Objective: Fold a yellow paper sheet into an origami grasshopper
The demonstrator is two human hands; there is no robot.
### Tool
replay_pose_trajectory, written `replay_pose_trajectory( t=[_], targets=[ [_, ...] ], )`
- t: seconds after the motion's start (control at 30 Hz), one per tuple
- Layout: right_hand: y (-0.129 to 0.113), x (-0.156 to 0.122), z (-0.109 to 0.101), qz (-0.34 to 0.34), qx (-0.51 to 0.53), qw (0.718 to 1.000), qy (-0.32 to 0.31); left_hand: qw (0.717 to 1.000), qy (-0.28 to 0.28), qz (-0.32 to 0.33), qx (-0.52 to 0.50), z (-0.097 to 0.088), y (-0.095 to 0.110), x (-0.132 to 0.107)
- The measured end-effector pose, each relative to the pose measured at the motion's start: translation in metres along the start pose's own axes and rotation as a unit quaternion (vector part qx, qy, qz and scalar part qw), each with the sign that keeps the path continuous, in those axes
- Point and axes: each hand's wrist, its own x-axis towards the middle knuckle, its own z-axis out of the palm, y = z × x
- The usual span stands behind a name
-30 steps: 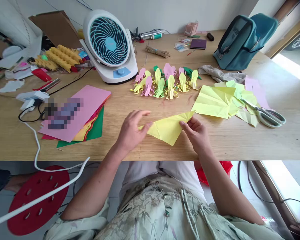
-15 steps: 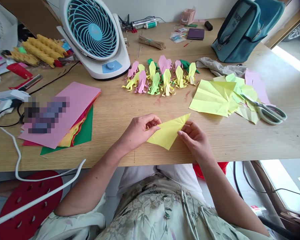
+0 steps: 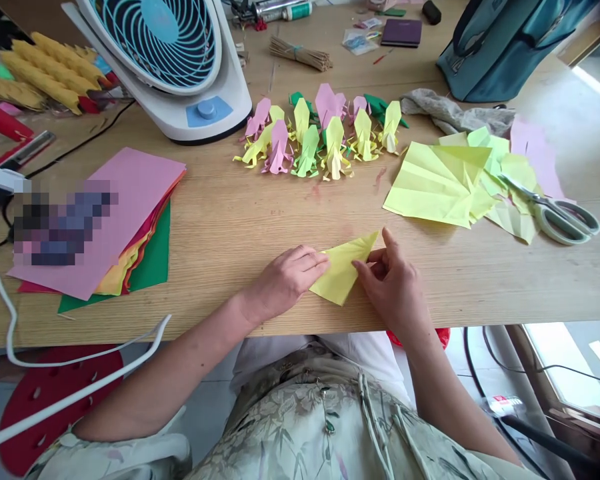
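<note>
A folded piece of yellow paper (image 3: 342, 270) lies near the table's front edge, creases fanning from its upper right corner. My left hand (image 3: 293, 277) rests over the paper's left part, its fingers stretched out and lying flat on it. At the right edge my right hand (image 3: 393, 283) pinches the paper between thumb and curled fingers, with the index finger raised. Beyond the hands stand rows of folded paper figures (image 3: 334, 150) in yellow, pink and green. To the right lies a larger creased yellow sheet (image 3: 430, 187).
Scissors (image 3: 563, 217) lie on green paper pieces at the right. A stack of coloured paper (image 3: 140, 177) lies left, with a blurred patch over it. Behind are a fan (image 3: 215, 113), a bundle of thin sticks (image 3: 300, 53), a grey cloth (image 3: 455, 113) and a teal bag (image 3: 500, 60).
The view has shifted slightly. My left hand has gone from pinching the paper's edge to lying flat over it. My right index finger has lifted, and the paper now lies lower on the table.
</note>
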Motion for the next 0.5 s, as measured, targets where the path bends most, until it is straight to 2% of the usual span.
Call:
replay_pose_trajectory(
  t=[0.13,0.23,0.37,0.47,0.5],
  targets=[
    [0.000,-0.001,0.009,-0.009,-0.033,0.999,0.010,0.999,-0.035,-0.011,0.022,0.003,-0.002,-0.003],
    [0.001,-0.002,0.014,-0.030,-0.027,0.999,0.022,0.999,-0.031,-0.032,0.009,0.004,0.002,-0.001],
    [0.001,-0.003,0.013,-0.046,0.050,0.997,0.023,0.997,0.024,-0.067,-0.011,-0.001,0.009,0.011],
    [0.000,0.004,0.005,-0.074,0.133,0.988,-0.020,0.986,0.089,-0.130,-0.050,-0.014,0.004,0.027],
    [0.000,0.009,0.001,-0.084,0.155,0.984,-0.039,0.982,0.076,-0.150,-0.090,-0.020,0.001,0.032]
  ],
)
